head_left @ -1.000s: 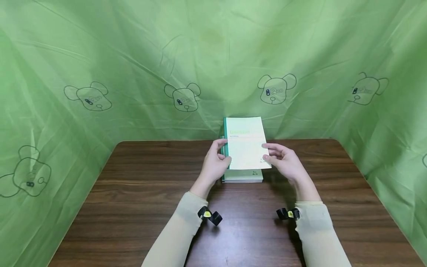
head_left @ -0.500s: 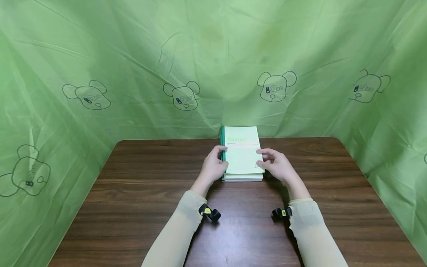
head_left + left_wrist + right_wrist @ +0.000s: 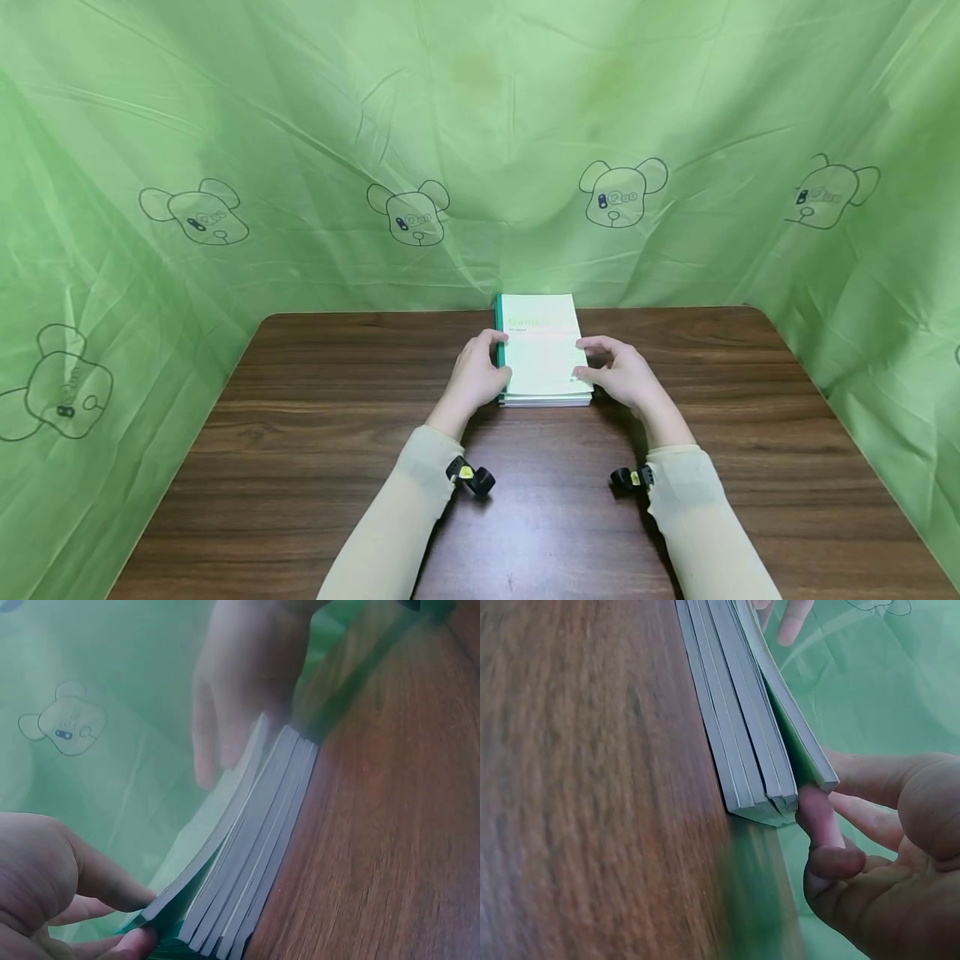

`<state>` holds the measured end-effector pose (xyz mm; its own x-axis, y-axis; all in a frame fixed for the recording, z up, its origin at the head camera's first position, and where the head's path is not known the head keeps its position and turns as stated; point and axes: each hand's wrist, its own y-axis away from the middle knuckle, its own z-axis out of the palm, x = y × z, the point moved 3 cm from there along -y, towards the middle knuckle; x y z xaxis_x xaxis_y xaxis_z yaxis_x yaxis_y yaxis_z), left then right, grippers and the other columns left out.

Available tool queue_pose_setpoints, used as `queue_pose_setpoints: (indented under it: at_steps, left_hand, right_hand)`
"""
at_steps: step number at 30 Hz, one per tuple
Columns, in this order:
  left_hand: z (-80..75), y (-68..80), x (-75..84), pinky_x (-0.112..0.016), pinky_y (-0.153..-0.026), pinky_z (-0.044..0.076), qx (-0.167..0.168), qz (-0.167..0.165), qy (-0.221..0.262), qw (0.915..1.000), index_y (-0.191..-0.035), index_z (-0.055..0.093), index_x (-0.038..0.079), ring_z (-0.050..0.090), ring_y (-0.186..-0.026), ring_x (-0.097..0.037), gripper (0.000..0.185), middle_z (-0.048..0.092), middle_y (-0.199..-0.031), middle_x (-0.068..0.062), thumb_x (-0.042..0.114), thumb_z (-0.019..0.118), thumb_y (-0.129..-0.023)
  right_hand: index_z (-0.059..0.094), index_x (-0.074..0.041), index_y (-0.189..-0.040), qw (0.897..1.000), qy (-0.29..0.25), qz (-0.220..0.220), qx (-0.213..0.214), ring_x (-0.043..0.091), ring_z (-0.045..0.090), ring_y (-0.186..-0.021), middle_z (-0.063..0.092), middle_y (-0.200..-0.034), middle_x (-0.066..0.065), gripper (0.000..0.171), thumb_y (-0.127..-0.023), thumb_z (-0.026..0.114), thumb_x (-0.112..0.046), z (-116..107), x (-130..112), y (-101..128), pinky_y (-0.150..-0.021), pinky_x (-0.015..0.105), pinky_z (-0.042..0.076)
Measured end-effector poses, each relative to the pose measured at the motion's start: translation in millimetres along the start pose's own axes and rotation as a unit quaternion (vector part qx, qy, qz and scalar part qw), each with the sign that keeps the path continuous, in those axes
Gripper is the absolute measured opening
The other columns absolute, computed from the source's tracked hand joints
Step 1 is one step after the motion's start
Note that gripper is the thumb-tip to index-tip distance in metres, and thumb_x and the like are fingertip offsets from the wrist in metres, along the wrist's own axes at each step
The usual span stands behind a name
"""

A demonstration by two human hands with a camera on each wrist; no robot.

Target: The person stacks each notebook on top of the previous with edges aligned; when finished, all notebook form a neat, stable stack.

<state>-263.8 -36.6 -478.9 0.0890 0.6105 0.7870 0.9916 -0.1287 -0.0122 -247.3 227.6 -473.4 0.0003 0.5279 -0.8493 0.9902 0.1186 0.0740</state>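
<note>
A pale-covered notebook [image 3: 542, 354] with a green spine lies over a stack of several similar notebooks [image 3: 543, 401]. My left hand [image 3: 477, 368] pinches its spine edge between thumb and fingers. On the opposite edge, my right hand [image 3: 618, 373] grips it, thumb on the cover. In the right wrist view a fingertip [image 3: 819, 814] sits under the raised corner, beside the stack [image 3: 742, 712]. The left wrist view shows the top notebook [image 3: 217, 829] bowed, its held edges lifted with a narrow gap above the stack [image 3: 251, 847]. Its middle seems to touch the stack, though this is partly hidden.
The notebooks stand at the far edge of a brown wooden table [image 3: 337, 400]. Behind and at both sides hangs a green curtain [image 3: 480, 125] printed with bear heads. Each sleeved wrist carries a small black camera [image 3: 480, 481].
Both hands have lowered the top notebook onto the stack and drawn it nearer into line with it. The right hand has shifted slightly left.
</note>
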Motion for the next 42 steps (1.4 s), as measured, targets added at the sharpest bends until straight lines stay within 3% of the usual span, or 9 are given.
queue_pose_setpoints:
  at_steps: [5,10,18,21,30,36,42]
  left_hand:
    - [-1.9,0.4,-0.3,-0.049,-0.109,0.050,-0.008,-0.001,-0.017,0.9998,-0.147,0.062,0.009,0.057,-0.129,-0.031,0.056,0.061,-0.140,-0.016,0.008,0.075,-0.092]
    - [-2.1,-0.3,-2.0,-0.048,-0.109,0.050,-0.015,-0.006,-0.028,0.9995,-0.148,0.061,0.007,0.057,-0.130,-0.031,0.058,0.063,-0.142,-0.016,0.009,0.078,-0.092]
    - [-1.3,-0.3,-2.8,-0.049,-0.110,0.050,-0.031,-0.031,-0.021,0.9988,-0.156,0.054,0.005,0.058,-0.134,-0.032,0.066,0.064,-0.145,-0.017,0.009,0.076,-0.093]
    - [-2.2,0.6,-1.2,-0.049,-0.107,0.051,-0.038,-0.034,-0.020,0.9985,-0.158,0.053,0.004,0.059,-0.133,-0.033,0.068,0.064,-0.144,-0.018,0.007,0.075,-0.093]
    - [-3.5,2.6,4.5,-0.043,-0.093,0.054,-0.035,-0.037,-0.056,0.9971,-0.157,0.055,0.005,0.060,-0.108,-0.028,0.067,0.066,-0.138,-0.016,0.007,0.073,-0.092]
    - [-3.0,2.6,6.1,-0.043,-0.094,0.054,-0.031,-0.036,-0.070,0.9964,-0.157,0.056,0.005,0.062,-0.114,-0.029,0.067,0.067,-0.138,-0.015,0.006,0.071,-0.091]
    - [-3.8,3.0,6.3,-0.049,-0.106,0.053,-0.022,-0.029,-0.058,0.9976,-0.155,0.055,0.002,0.062,-0.126,-0.033,0.060,0.066,-0.138,-0.017,0.014,0.069,-0.098]
  right_hand:
    - [0.066,-0.006,-0.147,1.000,0.011,0.006,-0.002,0.033,0.067,-0.108,0.065,-0.146,0.023,0.052,-0.099,0.082,-0.018,0.1,-0.6,1.3,-0.087,0.038,0.051]
    - [0.063,-0.006,-0.149,1.000,0.024,0.011,-0.002,0.039,0.060,-0.130,0.065,-0.145,0.021,0.057,-0.097,0.084,-0.019,0.6,1.0,0.4,-0.097,0.043,0.047]
    - [0.061,-0.001,-0.151,0.998,0.045,0.030,-0.013,0.025,0.060,-0.093,0.066,-0.140,0.019,0.062,-0.098,0.083,-0.024,2.4,5.3,-3.4,-0.079,0.037,0.050]
    - [0.064,-0.001,-0.148,0.998,0.049,0.029,-0.011,0.022,0.060,-0.087,0.067,-0.138,0.019,0.059,-0.097,0.084,-0.023,2.2,4.3,-3.3,-0.075,0.036,0.052]
    - [0.065,0.000,-0.145,0.998,0.047,0.027,-0.013,0.022,0.064,-0.089,0.067,-0.137,0.020,0.056,-0.096,0.084,-0.020,2.0,3.7,-1.4,-0.074,0.035,0.053]
    - [0.064,0.000,-0.147,0.998,0.048,0.029,-0.015,0.023,0.066,-0.093,0.067,-0.138,0.019,0.057,-0.097,0.083,-0.021,1.9,3.3,-2.0,-0.076,0.035,0.053]
    - [0.063,0.001,-0.147,0.998,0.051,0.025,-0.022,0.026,0.068,-0.098,0.068,-0.137,0.020,0.058,-0.098,0.082,-0.024,1.2,-0.2,-0.6,-0.078,0.036,0.054]
